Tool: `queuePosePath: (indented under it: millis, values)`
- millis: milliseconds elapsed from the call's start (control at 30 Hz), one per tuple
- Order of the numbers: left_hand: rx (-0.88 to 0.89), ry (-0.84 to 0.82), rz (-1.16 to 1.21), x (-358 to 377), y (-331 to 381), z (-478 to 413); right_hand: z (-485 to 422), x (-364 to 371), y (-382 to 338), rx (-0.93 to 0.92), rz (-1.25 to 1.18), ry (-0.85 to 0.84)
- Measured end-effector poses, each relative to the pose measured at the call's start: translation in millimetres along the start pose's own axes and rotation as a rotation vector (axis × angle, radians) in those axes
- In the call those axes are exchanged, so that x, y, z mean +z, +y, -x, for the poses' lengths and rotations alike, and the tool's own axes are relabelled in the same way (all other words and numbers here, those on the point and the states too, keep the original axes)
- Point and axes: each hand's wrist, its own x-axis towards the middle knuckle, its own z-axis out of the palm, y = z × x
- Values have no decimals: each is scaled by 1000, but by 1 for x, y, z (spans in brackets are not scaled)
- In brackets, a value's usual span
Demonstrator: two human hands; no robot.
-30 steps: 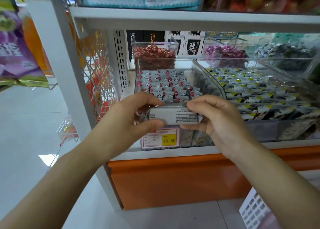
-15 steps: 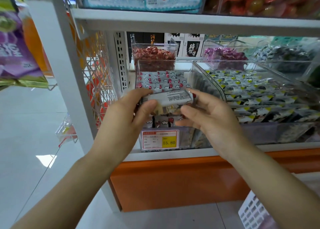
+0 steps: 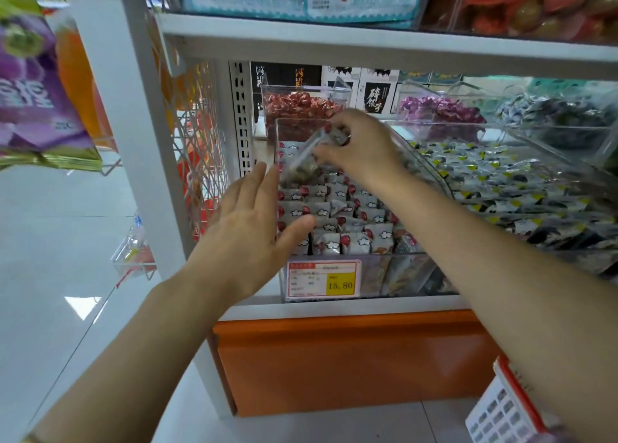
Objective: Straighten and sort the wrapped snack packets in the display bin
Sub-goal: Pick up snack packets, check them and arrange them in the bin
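A clear plastic display bin (image 3: 411,277) on the lower shelf holds rows of small grey-and-red wrapped snack packets (image 3: 337,215). My right hand (image 3: 359,148) reaches over the back of the bin and pinches one clear-wrapped packet (image 3: 306,156), tilted with its lower end toward the rows. My left hand (image 3: 249,232) hovers at the bin's left front wall, fingers straight and spread, holding nothing. A price tag (image 3: 323,279) reading 15.80 is on the bin's front.
A larger clear bin (image 3: 521,188) of black-and-yellow packets stands to the right. Bins of red sweets (image 3: 301,106) and purple sweets (image 3: 441,111) sit behind. A shelf board (image 3: 368,46) hangs overhead; a white upright post (image 3: 133,135) is at left. A white basket (image 3: 501,412) sits below right.
Both hands held a packet in front of the bin. Now my left hand has let go and opened, and my right hand has carried the packet up and back over the bin.
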Motion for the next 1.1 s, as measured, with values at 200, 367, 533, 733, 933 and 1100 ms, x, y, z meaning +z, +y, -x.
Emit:
queuePosePath:
  millis: [200,367,533,733,933,1100]
  values:
    - [-7,-84,63,-2,-2,-2,-16,20,5,-146,166,-125]
    - [-8,-111,85,-3,-5,-2,-17,32,13,-124,355,-406]
    - [-17,-145,98,-5,-7,-4,-42,25,9,21,66,-135]
    - [-1,-140,128,-6,-9,-4,-55,53,11,-39,480,-303]
    - [3,-125,139,-8,-11,-2,-53,43,-3,-15,148,-153]
    - [-21,12,111,-14,-10,-1,-15,0,-11,168,-363,201]
